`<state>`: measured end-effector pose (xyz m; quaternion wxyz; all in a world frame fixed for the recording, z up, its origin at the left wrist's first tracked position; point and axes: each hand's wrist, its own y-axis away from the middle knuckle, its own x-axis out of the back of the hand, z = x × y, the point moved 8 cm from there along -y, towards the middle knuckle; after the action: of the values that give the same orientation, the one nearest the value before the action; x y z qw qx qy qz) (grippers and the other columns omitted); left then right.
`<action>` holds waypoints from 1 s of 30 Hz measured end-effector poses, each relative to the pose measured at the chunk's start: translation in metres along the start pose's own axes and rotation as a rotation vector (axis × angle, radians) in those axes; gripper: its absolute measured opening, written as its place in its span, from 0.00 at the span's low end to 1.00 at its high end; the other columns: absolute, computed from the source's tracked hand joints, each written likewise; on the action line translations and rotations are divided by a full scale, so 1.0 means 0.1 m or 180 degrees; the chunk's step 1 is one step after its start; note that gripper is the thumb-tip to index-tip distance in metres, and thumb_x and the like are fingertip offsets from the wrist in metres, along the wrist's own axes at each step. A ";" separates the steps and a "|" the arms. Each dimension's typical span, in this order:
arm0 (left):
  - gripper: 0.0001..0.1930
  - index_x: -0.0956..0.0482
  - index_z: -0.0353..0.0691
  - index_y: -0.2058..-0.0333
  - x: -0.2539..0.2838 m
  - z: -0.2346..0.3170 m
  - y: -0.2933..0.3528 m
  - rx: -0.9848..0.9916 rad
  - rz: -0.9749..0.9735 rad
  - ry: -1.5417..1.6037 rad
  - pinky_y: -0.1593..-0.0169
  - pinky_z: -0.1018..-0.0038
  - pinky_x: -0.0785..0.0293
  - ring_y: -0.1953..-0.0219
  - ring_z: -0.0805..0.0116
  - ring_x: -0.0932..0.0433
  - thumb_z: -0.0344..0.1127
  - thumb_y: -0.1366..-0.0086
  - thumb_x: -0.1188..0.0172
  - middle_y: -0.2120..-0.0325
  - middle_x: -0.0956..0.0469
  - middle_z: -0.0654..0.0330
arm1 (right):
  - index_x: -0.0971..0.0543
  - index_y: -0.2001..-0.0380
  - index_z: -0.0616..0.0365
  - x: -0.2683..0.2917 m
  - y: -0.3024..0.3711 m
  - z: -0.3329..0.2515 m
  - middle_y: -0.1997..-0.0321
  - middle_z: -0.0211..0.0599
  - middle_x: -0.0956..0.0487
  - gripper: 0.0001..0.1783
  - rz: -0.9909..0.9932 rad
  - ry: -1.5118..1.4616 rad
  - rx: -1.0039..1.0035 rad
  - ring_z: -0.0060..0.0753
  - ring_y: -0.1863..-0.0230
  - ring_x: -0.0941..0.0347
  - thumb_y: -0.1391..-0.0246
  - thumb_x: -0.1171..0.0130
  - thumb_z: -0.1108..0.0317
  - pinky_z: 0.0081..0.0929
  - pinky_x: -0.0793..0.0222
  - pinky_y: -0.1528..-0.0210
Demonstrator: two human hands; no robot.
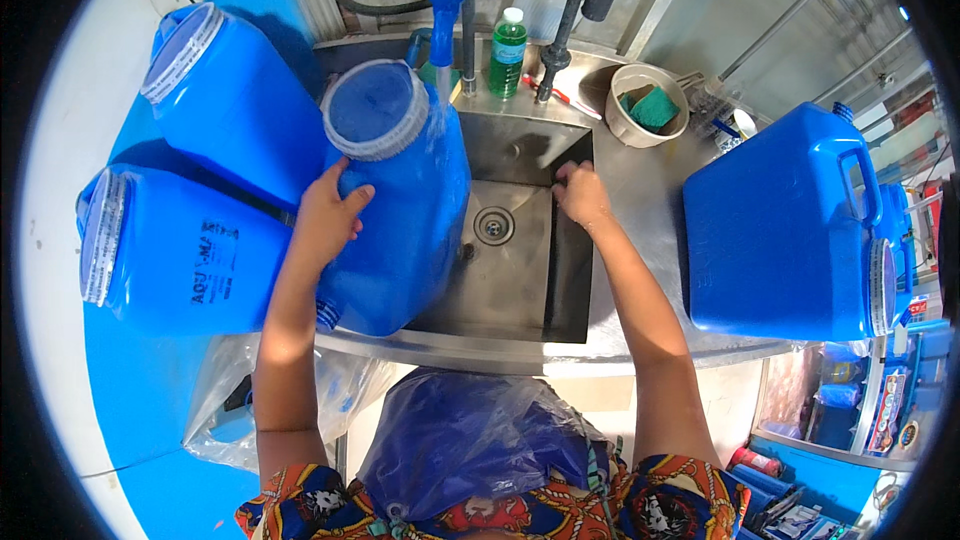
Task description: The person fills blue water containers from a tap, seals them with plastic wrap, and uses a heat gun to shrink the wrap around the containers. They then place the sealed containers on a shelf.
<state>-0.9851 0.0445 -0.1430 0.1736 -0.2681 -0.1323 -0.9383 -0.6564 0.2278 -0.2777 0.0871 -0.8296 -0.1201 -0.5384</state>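
Observation:
A blue plastic water jug [405, 210] with a wide round lid ringed in whitish wrap stands at the left side of the steel sink [500, 290], tilted a little. My left hand [335, 208] grips its near left edge just below the lid, thumb apart from the fingers. From the blue-handled faucet [447, 25], water appears to run down beside the lid onto the jug. Over the sink's right wall is my right hand [582, 195], closed and wet, its fingertips turned away; whether anything is in it is hidden.
Two more blue jugs [215, 250] lie at the left. Another blue jug [780, 225] stands on the right counter. Behind the sink are a green soap bottle [507, 55], a red-and-white brush-like tool [565, 98] and a beige pail [620, 125] with a green scouring pad.

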 end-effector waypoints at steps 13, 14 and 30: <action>0.28 0.38 0.35 0.43 -0.97 -0.11 -0.03 -0.0837 -0.0242 -0.0866 0.60 0.55 0.26 0.65 0.42 0.21 0.43 0.37 0.42 0.68 0.22 0.38 | 0.29 0.43 0.54 1.08 -0.08 0.40 0.43 0.50 0.31 0.30 0.1884 0.1050 0.0296 0.54 0.40 0.38 0.53 0.41 0.70 0.55 0.41 0.42; 0.27 0.38 0.36 0.44 -1.00 -0.08 -0.01 -0.0809 -0.0294 -0.0959 0.61 0.55 0.26 0.67 0.42 0.21 0.45 0.36 0.43 0.68 0.22 0.37 | 0.28 0.45 0.56 1.08 -0.01 0.20 0.46 0.52 0.30 0.28 0.1846 0.0433 0.0658 0.55 0.45 0.33 0.53 0.41 0.73 0.50 0.37 0.44; 0.20 0.29 0.31 0.59 -1.99 0.83 0.34 -0.1929 -0.0074 -0.0590 0.55 0.55 0.29 0.59 0.41 0.27 0.43 0.41 0.39 0.65 0.28 0.40 | 0.18 0.66 0.64 0.76 1.03 0.28 0.78 0.35 0.21 0.07 0.0435 -0.1984 -0.0375 0.20 0.78 0.26 0.43 0.41 0.72 0.21 0.31 0.75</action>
<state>-0.7753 0.0928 -0.1792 0.0622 -0.3905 0.1349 -0.9085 -0.5717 0.1449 -0.2213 0.0339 -0.9642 -0.0536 -0.2574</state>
